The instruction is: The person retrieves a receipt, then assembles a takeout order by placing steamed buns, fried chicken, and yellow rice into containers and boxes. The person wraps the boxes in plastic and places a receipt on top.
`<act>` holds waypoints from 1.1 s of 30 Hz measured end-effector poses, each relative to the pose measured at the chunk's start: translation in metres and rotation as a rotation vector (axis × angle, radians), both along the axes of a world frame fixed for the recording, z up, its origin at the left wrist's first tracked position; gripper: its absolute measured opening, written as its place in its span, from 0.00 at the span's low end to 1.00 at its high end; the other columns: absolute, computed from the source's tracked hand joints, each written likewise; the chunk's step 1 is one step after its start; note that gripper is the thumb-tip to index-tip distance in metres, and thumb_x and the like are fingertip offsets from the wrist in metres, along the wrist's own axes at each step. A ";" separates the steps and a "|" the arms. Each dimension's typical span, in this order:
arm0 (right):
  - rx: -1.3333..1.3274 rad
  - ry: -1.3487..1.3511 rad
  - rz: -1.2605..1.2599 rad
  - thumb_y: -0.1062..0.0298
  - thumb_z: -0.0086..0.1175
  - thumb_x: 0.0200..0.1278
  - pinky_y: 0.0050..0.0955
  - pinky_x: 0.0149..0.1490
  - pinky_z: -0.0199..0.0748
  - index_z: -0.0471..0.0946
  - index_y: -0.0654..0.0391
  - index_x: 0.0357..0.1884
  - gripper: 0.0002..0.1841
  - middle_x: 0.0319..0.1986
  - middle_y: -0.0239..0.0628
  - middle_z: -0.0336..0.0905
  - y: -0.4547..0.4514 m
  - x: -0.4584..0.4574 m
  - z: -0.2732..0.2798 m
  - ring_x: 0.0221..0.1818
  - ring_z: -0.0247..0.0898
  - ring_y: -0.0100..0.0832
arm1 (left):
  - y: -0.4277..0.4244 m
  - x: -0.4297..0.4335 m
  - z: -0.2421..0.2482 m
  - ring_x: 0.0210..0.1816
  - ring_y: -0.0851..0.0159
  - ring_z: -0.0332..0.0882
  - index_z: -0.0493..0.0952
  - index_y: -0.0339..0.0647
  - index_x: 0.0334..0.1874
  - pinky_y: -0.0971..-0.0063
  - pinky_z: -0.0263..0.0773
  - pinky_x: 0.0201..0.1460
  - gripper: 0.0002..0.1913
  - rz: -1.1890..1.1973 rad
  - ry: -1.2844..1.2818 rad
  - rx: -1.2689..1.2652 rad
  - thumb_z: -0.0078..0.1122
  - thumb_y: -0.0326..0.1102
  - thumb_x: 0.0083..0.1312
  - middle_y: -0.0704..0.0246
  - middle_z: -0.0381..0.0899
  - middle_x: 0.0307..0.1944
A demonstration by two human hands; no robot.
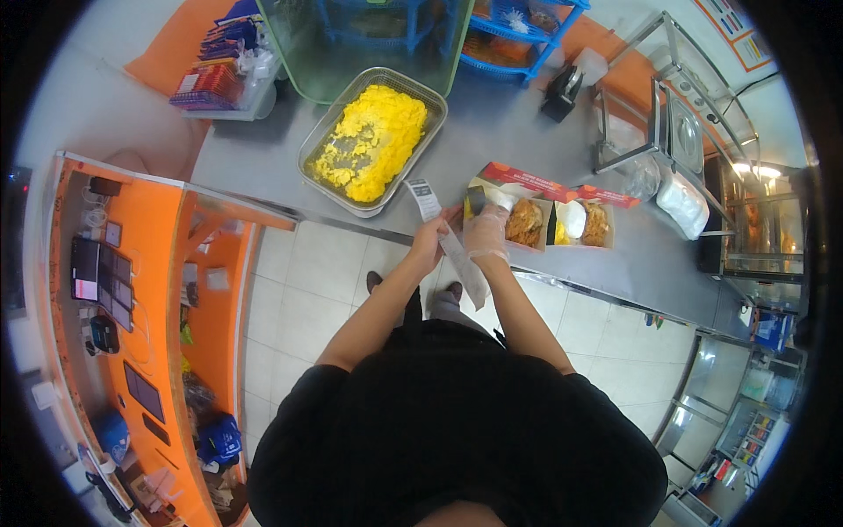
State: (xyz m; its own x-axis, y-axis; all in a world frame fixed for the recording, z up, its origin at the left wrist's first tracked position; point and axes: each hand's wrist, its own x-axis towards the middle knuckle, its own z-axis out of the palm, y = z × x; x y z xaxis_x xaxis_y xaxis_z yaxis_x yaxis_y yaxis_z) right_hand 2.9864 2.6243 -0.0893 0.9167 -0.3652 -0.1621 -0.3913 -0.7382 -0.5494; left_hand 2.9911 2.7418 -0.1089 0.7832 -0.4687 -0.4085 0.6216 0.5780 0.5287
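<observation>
My left hand grips a long paper receipt that bears print and hangs down past the counter edge. My right hand, in a clear plastic glove, is over the left side of an open food box. Its fingertips are hard to make out, so whether it holds anything is unclear. That box contains a piece of fried chicken and a white mound, likely rice. Beside it on the right, a second open box has fried chicken, a white mound and some yellow food.
A metal basket tray of scrambled egg sits on the steel counter, before a green-rimmed clear bin. Sachets fill a container at left. Metal racks and a lit glass display warmer are at right.
</observation>
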 end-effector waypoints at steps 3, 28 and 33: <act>0.018 0.128 0.024 0.70 0.52 0.55 0.43 0.58 0.65 0.66 0.69 0.54 0.24 0.49 0.63 0.65 -0.001 0.003 -0.003 0.53 0.65 0.58 | 0.002 0.005 -0.004 0.70 0.58 0.54 0.60 0.36 0.55 0.65 0.49 0.72 0.27 -0.074 -0.028 -0.019 0.40 0.28 0.49 0.61 0.57 0.69; -0.261 -0.458 -0.089 0.82 0.52 0.48 0.35 0.53 0.66 0.61 0.63 0.61 0.32 0.45 0.49 0.66 -0.207 -0.059 -0.006 0.52 0.63 0.42 | -0.157 -0.031 0.043 0.64 0.53 0.58 0.74 0.35 0.48 0.45 0.35 0.72 0.25 -0.579 -1.917 1.294 0.61 0.32 0.43 0.62 0.73 0.55; -0.042 -0.457 -0.118 0.82 0.52 0.48 0.39 0.61 0.59 0.53 0.61 0.68 0.40 0.50 0.50 0.62 -0.185 -0.054 -0.022 0.58 0.55 0.49 | -0.152 -0.047 0.034 0.64 0.52 0.58 0.73 0.32 0.48 0.44 0.35 0.72 0.25 -0.511 -1.831 1.359 0.59 0.32 0.45 0.59 0.73 0.52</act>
State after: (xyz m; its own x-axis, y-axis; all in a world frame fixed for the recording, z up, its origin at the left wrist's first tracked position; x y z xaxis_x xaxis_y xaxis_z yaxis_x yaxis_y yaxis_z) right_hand 2.9319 2.4389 -0.1113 0.8428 -0.4685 0.2650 -0.1987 -0.7284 -0.6557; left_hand 2.9438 2.5901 -0.0744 0.5119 -0.8374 0.1915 -0.8424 -0.4457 0.3028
